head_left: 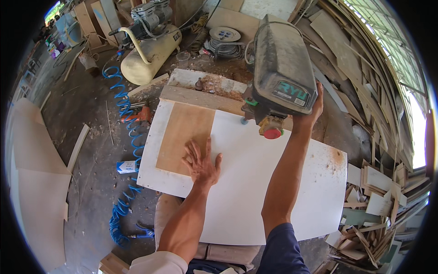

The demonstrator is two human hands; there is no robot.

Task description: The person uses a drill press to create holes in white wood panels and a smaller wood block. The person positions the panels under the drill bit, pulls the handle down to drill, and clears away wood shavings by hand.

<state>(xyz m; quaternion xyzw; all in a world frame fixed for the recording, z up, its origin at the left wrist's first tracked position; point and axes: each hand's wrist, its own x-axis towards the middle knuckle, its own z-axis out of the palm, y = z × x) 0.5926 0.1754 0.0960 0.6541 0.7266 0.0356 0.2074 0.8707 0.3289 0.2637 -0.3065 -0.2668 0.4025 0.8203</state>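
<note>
My left hand lies flat with fingers spread on a thin brown wood panel. That panel rests on a white board in front of me. My right hand reaches up to the right side of a drill press and grips there; most of its fingers are hidden behind the dark housing. A red button shows at the front of the machine. Below the head, a drill bit points toward the far edge of the white board, beside the panel. A wooden strip runs behind the panel.
A coiled blue air hose runs down the left floor past an orange tool and a small box. A cream air compressor and cable reel stand behind. Wood offcuts pile up at right; a curved panel stands left.
</note>
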